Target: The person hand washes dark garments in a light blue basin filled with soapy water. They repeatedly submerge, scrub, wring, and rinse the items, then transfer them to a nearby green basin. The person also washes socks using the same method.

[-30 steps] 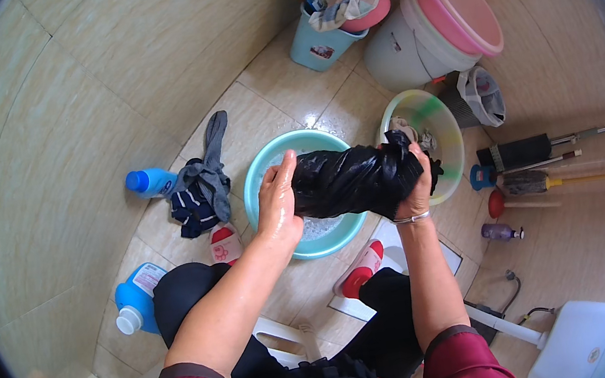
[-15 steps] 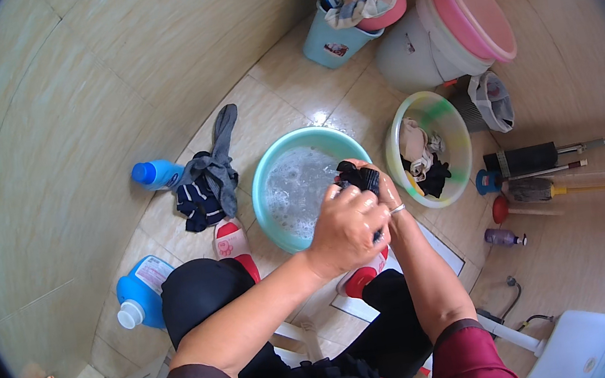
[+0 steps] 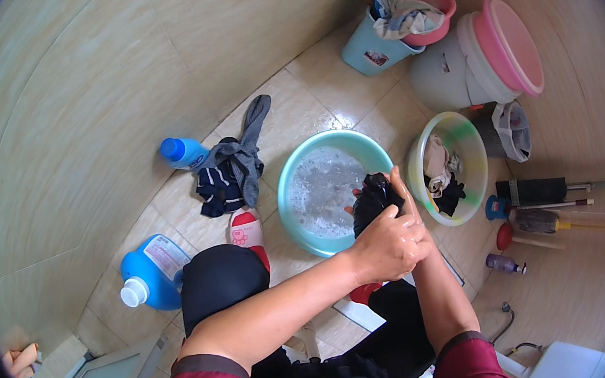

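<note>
A wet, ribbed black sock (image 3: 374, 200) is bunched above the near right rim of the turquoise basin (image 3: 287, 214), which holds cloudy, sudsy water. My right hand (image 3: 402, 192) supports the sock from beneath, its thumb along one side and fingertips showing past the other; much of the palm is covered. Across it comes my left hand (image 3: 391, 242), fingers curled closed against the sock's near end and my right palm. To the left, a grey sock (image 3: 250, 154) and a navy striped cloth (image 3: 219, 189) lie on the tiles.
A pale green basin (image 3: 477, 153) with clothes stands right. Blue bottles (image 3: 183, 151) (image 3: 150, 272) sit left. Behind are a light-blue bin (image 3: 367, 44) and a white bucket (image 3: 441, 73). Brushes (image 3: 535, 191) and a purple pump bottle (image 3: 505, 263) line the right wall.
The black sock has gone from a tight bunch between my hands to spread over my right hand. My left hand has shifted nearer to me. The whole view has turned somewhat.
</note>
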The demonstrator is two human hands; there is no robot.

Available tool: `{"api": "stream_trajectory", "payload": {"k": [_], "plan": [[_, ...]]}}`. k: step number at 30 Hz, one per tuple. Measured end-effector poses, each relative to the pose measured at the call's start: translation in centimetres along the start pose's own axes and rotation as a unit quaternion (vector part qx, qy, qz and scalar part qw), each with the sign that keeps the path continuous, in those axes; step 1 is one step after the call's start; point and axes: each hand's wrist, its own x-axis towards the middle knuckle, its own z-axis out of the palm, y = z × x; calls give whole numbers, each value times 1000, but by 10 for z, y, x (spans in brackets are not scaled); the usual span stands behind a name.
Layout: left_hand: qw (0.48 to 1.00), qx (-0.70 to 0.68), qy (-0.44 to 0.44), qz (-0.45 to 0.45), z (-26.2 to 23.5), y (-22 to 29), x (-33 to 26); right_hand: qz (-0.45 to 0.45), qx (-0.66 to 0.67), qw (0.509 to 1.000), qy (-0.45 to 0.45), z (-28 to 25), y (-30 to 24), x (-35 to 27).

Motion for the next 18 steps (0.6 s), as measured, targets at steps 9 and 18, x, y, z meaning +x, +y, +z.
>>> {"api": "stream_trajectory", "payload": {"k": [9,18], "plan": [[997,-32,-25,63,-7,3,-5,92,33,994,-41,-2,3,-13],[996,-79,40,-1,-30,-12,10,98,24,991,-86,-17,-4,-18]]}}
